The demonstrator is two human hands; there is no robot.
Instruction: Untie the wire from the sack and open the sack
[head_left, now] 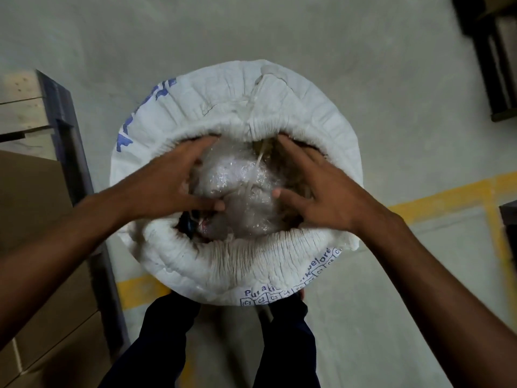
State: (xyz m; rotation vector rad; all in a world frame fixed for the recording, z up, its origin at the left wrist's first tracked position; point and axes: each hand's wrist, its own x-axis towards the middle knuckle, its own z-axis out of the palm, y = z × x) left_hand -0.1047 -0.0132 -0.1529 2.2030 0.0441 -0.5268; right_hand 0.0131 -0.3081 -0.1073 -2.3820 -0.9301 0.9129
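A white woven sack [240, 264] with blue print stands upright on the floor, seen from above. Its mouth is rolled down into a thick rim and gapes wide. Inside lies a clear plastic liner [237, 186], bunched and shiny. A pale cord or wire [258, 161] runs over the liner from the far rim toward the middle. My left hand [170, 175] rests on the liner's left side with fingers spread. My right hand [316, 186] rests on the liner's right side, fingers apart too. Neither hand grips anything that I can see.
Cardboard boxes [42, 247] and a wooden pallet with a dark metal post [75, 152] stand close on the left. Yellow floor lines [436, 203] run on the right. Dark rack legs [495, 65] stand at the upper right. My dark trouser legs [285, 345] are just below the sack.
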